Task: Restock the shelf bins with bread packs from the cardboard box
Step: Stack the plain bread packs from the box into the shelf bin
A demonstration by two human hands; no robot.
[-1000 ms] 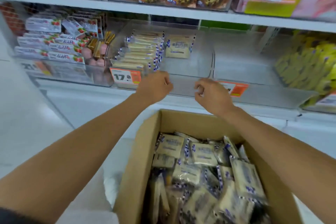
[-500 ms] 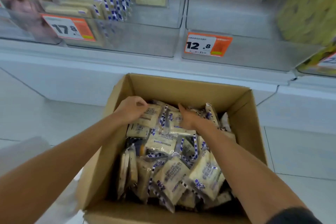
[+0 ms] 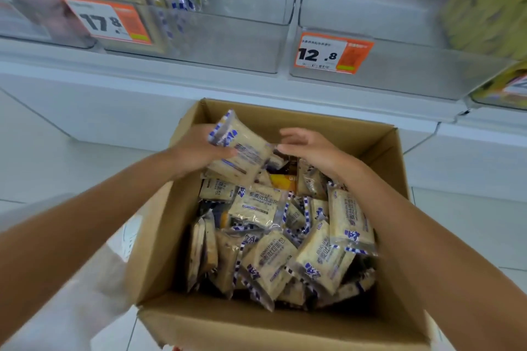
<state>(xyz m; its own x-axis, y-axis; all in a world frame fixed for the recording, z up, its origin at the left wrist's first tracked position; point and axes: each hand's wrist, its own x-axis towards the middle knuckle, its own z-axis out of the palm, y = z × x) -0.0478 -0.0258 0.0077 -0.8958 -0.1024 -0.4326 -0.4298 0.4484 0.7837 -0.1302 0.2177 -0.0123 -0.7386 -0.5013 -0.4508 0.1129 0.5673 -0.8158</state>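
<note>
Now, up it came: where half a second earlier both hands were buried among the packs, the left hand [image 3: 196, 151] had lifted one bread pack [image 3: 245, 151] clear of the heap, at the twelve o'clock end of the cardboard box [image 3: 285, 330]. Its fingers and thumb were curled round the pack's left side, a firm-looking hold. The right hand [image 3: 313, 151], at three o'clock of that pack, held nothing. Its fingers were loosely spread and nearly straight, tips at the pack's edge, though I couldn't tell whether they touched. The remaining packs [image 3: 285, 236] lay jumbled in the box below. So the pick looked done, and the carry was what remained: up toward eleven o'clock, where the clear shelf bin [image 3: 216, 45] beside the 17.8 price tag [image 3: 108, 23] already held matching packs.
</note>
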